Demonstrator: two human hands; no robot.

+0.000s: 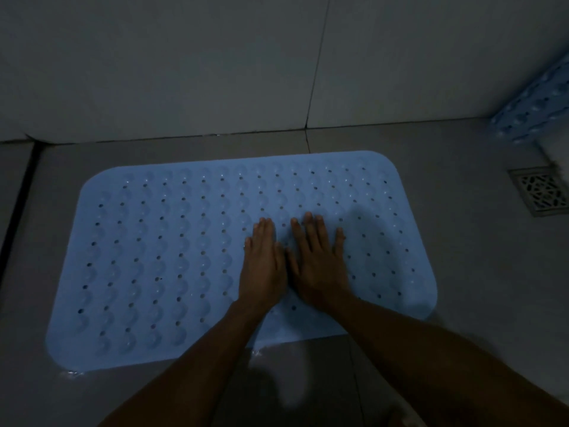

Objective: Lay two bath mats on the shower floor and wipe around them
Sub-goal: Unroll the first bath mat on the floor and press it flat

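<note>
- The mat [172,260], pale blue with rows of holes and bumps, lies flat on the floor [480,272], its long side running along the wall [184,72] with a strip of bare tile between them.
- Both hands rest on it, right of its middle and side by side — the left hand [261,269] and right hand [317,266] nearly touch at the thumbs.
- Each hand is open and flat, palm down, fingers stretched toward the wall and holding nothing; this looks like pressing, to seat the mat against the tile so it does not slide.
- Small glints at the near edge suggest the floor is wet there, which would help the underside grip.
- A second mat [532,115] stands in the far right corner, apparently leaning on the wall and not yet laid.
- The drain [540,192] sits just right of the flat mat and is uncovered — likely why the mat is set to its left.
- No cloth is in view, so wiping appears not to have begun.
</note>
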